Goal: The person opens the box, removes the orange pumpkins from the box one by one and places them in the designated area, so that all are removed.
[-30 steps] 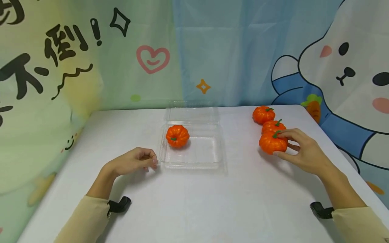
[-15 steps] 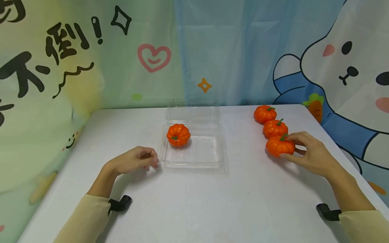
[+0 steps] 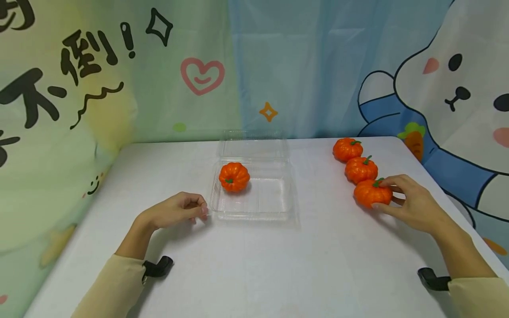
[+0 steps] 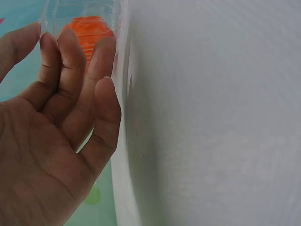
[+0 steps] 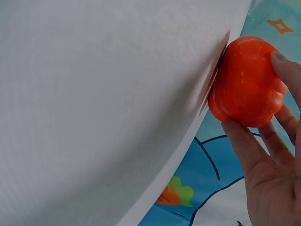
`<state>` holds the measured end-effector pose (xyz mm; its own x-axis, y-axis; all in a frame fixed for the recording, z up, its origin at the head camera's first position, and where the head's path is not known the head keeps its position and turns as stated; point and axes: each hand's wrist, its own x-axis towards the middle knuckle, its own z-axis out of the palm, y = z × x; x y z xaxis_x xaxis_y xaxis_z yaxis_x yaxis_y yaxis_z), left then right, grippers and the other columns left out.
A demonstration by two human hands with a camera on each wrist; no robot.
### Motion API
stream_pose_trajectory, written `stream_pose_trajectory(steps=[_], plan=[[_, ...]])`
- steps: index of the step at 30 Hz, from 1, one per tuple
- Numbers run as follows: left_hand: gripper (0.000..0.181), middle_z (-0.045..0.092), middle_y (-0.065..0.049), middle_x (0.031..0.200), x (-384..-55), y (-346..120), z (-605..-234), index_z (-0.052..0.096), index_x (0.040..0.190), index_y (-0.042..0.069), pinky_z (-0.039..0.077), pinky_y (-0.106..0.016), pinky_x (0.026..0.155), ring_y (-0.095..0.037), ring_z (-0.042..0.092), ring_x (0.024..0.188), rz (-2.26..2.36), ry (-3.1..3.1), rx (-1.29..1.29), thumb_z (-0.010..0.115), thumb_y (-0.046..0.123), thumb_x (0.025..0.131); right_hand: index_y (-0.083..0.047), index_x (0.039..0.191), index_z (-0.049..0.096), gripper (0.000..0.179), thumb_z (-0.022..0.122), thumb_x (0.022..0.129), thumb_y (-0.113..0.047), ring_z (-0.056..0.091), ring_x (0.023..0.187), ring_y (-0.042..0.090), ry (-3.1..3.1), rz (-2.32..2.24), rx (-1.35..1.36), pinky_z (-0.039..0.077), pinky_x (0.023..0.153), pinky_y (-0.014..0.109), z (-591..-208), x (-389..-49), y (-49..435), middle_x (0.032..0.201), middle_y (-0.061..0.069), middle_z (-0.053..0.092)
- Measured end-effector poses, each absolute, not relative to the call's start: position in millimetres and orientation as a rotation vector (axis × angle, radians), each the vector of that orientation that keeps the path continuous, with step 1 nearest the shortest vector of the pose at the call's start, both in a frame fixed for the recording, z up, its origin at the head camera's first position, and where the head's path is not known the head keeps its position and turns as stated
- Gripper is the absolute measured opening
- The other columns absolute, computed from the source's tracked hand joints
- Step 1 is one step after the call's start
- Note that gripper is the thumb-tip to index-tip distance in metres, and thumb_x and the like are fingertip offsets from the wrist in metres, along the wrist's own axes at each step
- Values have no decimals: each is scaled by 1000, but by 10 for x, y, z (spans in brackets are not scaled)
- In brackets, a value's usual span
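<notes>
My right hand [image 3: 413, 205] grips a small orange pumpkin [image 3: 370, 193] with a green stem, fingers and thumb spread round its right side. In the right wrist view the pumpkin [image 5: 247, 82] sits low against the white tabletop. Just behind it are a second pumpkin [image 3: 360, 169] and a third pumpkin [image 3: 347, 149], in a slanting row. Another pumpkin [image 3: 234, 177] lies in the left part of a clear plastic clamshell box [image 3: 270, 215], whose lid stands raised at the back. My left hand [image 3: 175, 210] pinches the box's left front edge between thumb and forefinger; its other fingers are loosely bent.
A white-covered table [image 3: 270, 269] bears everything. Its far edge meets a printed cloth backdrop [image 3: 310, 66] with a cartoon bear at right. Black wrist mounts [image 3: 158, 267] stick out from both sleeves.
My right hand has drawn the nearest pumpkin to the right and toward me, so more of the second pumpkin shows. My left hand has stayed at the box's edge.
</notes>
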<state>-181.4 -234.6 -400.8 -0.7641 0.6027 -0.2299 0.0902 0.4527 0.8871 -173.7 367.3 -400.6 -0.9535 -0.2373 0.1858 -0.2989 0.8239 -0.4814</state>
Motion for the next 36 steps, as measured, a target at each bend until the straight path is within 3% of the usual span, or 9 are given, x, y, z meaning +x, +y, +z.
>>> stream_pose_trajectory(steps=[10,15,17,19,22,26,30,32,36], plan=[[17,70,-17,101,-1826,-2367,-3979,64,105,1,56,-33,82,-29,66,98,1288,2186,584,57,16,104,3,127,46,64,87,84,-20,52,116,62,-2936,840,355,51,85,60,-4004,-1766,3640,133,29,44],[17,70,-17,101,-1830,-2376,-3958,64,105,0,56,-33,83,-29,66,98,1284,2191,593,56,15,103,4,128,44,66,87,83,-20,45,122,58,-2889,856,360,45,91,64,-3981,-1778,3620,137,30,39],[17,70,-17,101,-1827,-2383,-3953,64,105,0,56,-34,83,-29,66,98,1281,2193,596,56,15,103,3,129,47,65,87,82,-17,41,126,54,-2830,864,377,48,102,46,-3972,-1790,3607,139,29,39],[17,70,-17,101,-1823,-2385,-3952,64,105,0,56,-34,83,-29,66,98,1284,2193,595,57,15,103,1,130,51,63,88,81,-14,40,129,50,-2759,860,406,40,109,20,-3967,-1807,3582,140,27,41],[17,69,-17,101,-1818,-2384,-3958,64,104,-1,56,-34,83,-30,66,99,1297,2185,597,57,14,102,0,126,57,59,88,77,-6,42,129,44,-2639,852,485,19,97,-4,-3966,-1839,3525,139,24,47],[17,68,-17,101,-1816,-2373,-3970,63,104,-2,56,-34,83,-30,67,100,1309,2173,595,56,13,102,0,121,62,57,89,71,3,45,136,13,-2528,837,571,24,100,0,-3953,-1887,3438,130,19,56],[17,68,-15,102,-1817,-2366,-3973,63,104,-1,56,-35,84,-30,67,102,1311,2170,584,56,14,102,1,119,64,57,90,69,5,36,132,-16,-2484,847,616,27,101,2,-3932,-1952,3353,123,16,61],[17,68,-15,102,-1819,-2368,-3974,63,104,-1,56,-35,84,-31,67,102,1312,2170,583,56,14,102,1,118,65,56,90,68,4,38,131,-14,-2482,833,626,27,100,1,-3924,-1980,3311,125,16,61],[17,68,-16,102,-1820,-2369,-3985,63,104,-1,56,-35,83,-31,66,102,1313,2166,586,56,14,102,-1,117,65,54,90,70,3,51,127,14,-2491,815,621,28,97,-1,-3915,-2024,3227,125,16,62]])
